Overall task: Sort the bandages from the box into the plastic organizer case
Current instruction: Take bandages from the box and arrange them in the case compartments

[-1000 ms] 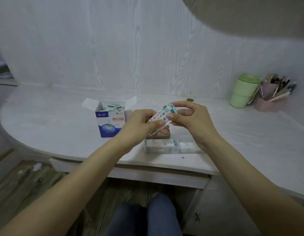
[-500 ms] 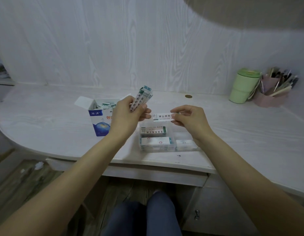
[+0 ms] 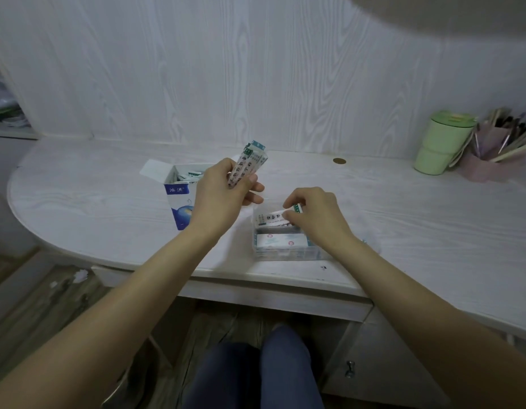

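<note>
The open blue-and-white bandage box stands on the desk at left, with more bandages showing inside. My left hand holds a stack of wrapped bandages upright just right of the box. The clear plastic organizer case sits near the desk's front edge, with bandages lying in its near compartment. My right hand is over the case's far compartment, fingers pinching one bandage that lies flat in that compartment.
A green lidded cup and a pink holder full of pens stand at the back right by the wall. A small brown coin-like disc lies behind the case. The desk's rounded edge curves at left.
My hands have separated: the left lifted the stack up and to the left, and the right carried a single bandage down into the case's far compartment.
</note>
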The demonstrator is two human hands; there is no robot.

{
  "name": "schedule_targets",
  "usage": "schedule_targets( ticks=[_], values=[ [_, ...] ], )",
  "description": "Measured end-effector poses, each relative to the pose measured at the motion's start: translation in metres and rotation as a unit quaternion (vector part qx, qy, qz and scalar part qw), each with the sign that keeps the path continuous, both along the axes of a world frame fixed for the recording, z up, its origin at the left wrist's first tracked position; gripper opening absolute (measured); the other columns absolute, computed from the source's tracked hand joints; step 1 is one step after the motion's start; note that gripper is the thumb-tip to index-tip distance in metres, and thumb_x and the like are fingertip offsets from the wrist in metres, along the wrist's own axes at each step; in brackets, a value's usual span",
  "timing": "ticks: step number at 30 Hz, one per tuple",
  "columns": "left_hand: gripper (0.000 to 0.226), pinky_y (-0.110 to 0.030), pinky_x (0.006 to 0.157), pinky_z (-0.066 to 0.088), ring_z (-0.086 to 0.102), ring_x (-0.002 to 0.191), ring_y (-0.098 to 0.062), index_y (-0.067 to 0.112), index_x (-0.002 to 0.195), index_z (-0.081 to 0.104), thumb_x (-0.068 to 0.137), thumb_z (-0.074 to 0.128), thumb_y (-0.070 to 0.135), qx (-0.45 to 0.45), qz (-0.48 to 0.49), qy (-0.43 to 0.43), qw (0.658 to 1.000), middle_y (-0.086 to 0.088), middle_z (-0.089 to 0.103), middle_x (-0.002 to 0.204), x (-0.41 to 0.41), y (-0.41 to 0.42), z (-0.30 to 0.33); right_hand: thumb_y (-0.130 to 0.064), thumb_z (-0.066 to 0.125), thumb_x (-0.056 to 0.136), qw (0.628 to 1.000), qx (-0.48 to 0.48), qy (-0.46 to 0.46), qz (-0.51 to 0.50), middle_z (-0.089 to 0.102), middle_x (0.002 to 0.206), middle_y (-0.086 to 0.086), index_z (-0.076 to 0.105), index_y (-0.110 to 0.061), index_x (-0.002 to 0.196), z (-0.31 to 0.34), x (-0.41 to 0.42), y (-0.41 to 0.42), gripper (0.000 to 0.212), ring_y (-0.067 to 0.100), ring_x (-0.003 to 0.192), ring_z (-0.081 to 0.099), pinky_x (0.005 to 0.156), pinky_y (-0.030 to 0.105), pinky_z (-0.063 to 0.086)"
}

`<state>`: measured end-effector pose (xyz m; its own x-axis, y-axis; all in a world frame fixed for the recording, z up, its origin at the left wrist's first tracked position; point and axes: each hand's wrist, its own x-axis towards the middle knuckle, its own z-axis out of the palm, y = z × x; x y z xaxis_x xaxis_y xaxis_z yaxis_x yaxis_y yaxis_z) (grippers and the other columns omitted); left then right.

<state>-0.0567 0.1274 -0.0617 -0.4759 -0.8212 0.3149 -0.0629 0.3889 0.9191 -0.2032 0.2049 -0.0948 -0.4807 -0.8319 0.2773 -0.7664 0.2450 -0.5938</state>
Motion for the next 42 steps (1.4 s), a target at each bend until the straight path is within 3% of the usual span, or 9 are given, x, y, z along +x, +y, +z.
schedule_targets(
  ticks=[6,11,15,18,20,22,27,33,42],
  values=[
    [0.006,-0.021,0.066,0.057,0.067,0.06,-0.006,0.016,0.101,0.055,0.095,0.054,0.013,0.005,-0.005,0.002,1.0,0.001,0.069,0.082,0.0,-0.001,0.0,-0.019,0.065,0.088,0.996,0.05,0.069,0.012,0.065,0.102,-0.002,0.07,-0.015,0.1,0.0,0.003,-0.002,0.014,0.008,0.083,0.05,0.071,0.023,0.038],
    [0.006,-0.017,0.062,0.055,0.066,0.059,-0.005,0.019,0.096,0.055,0.095,0.054,0.013,0.018,-0.024,0.009,1.0,0.001,0.068,0.08,0.003,0.0,0.002,-0.016,0.067,0.086,0.993,0.076,0.077,0.039,0.065,0.096,0.0,0.072,-0.013,0.096,0.006,0.001,-0.007,0.012,0.008,0.081,0.05,0.061,0.016,0.037],
    [0.006,-0.017,0.061,0.052,0.058,0.054,-0.004,0.017,0.095,0.059,0.095,0.055,0.014,0.063,-0.097,-0.003,0.993,0.004,0.068,0.072,0.007,0.0,0.002,-0.02,0.067,0.086,0.993,0.068,0.079,0.046,0.062,0.096,-0.003,0.069,-0.015,0.103,0.008,0.0,-0.005,0.017,0.006,0.085,0.05,0.069,0.017,0.036],
    [0.008,-0.013,0.053,0.043,0.047,0.047,-0.003,0.012,0.093,0.059,0.095,0.052,0.011,0.12,-0.157,0.004,0.98,0.007,0.064,0.062,0.008,0.002,0.001,-0.02,0.064,0.088,0.995,-0.07,-0.049,0.055,0.065,0.089,-0.008,0.07,-0.02,0.097,0.021,0.001,-0.001,0.01,0.003,0.08,0.057,0.071,0.016,0.042],
    [0.008,-0.014,0.056,0.043,0.045,0.048,-0.003,0.011,0.096,0.06,0.095,0.052,0.011,0.164,-0.187,0.009,0.969,0.006,0.064,0.065,0.008,0.003,0.0,-0.021,0.057,0.093,0.959,-0.167,-0.219,0.061,0.068,0.082,-0.007,0.069,-0.02,0.089,0.035,0.005,0.004,0.012,0.004,0.074,0.06,0.071,0.02,0.049],
    [0.009,-0.014,0.056,0.043,0.044,0.049,-0.003,0.011,0.099,0.06,0.094,0.053,0.011,0.195,-0.217,0.0,0.957,0.004,0.065,0.068,0.007,0.006,0.0,-0.023,0.056,0.094,0.932,-0.202,-0.292,0.069,0.068,0.079,-0.005,0.069,-0.015,0.089,0.043,0.007,0.008,0.016,0.005,0.07,0.062,0.066,0.02,0.051],
    [0.018,-0.015,0.057,0.046,0.044,0.048,-0.004,0.006,0.104,0.061,0.095,0.051,0.018,0.203,-0.26,-0.048,0.943,-0.001,0.066,0.073,0.002,0.012,-0.004,-0.012,0.064,0.089,0.945,-0.184,-0.255,0.093,0.07,0.073,-0.002,0.069,-0.009,0.083,0.043,0.003,0.015,0.008,0.01,0.072,0.064,0.067,0.027,0.052],
    [0.027,-0.013,0.05,0.041,0.051,0.049,-0.005,0.008,0.115,0.057,0.1,0.042,0.025,0.23,-0.256,-0.052,0.938,-0.006,0.065,0.074,0.0,0.016,-0.006,-0.011,0.06,0.091,0.957,-0.17,-0.231,0.039,0.066,0.063,-0.011,0.062,-0.014,0.076,0.036,-0.002,0.021,0.016,0.002,0.059,0.061,0.057,0.018,0.048],
    [0.019,-0.02,0.062,0.049,0.043,0.043,-0.006,0.013,0.11,0.058,0.099,0.045,0.022,0.2,-0.173,-0.05,0.963,-0.003,0.071,0.069,-0.007,0.016,-0.009,-0.007,0.064,0.089,0.941,-0.187,-0.282,-0.012,0.07,0.074,-0.002,0.063,-0.009,0.1,0.028,-0.015,0.039,0.011,0.004,0.06,0.066,0.06,0.015,0.052]
  ],
)
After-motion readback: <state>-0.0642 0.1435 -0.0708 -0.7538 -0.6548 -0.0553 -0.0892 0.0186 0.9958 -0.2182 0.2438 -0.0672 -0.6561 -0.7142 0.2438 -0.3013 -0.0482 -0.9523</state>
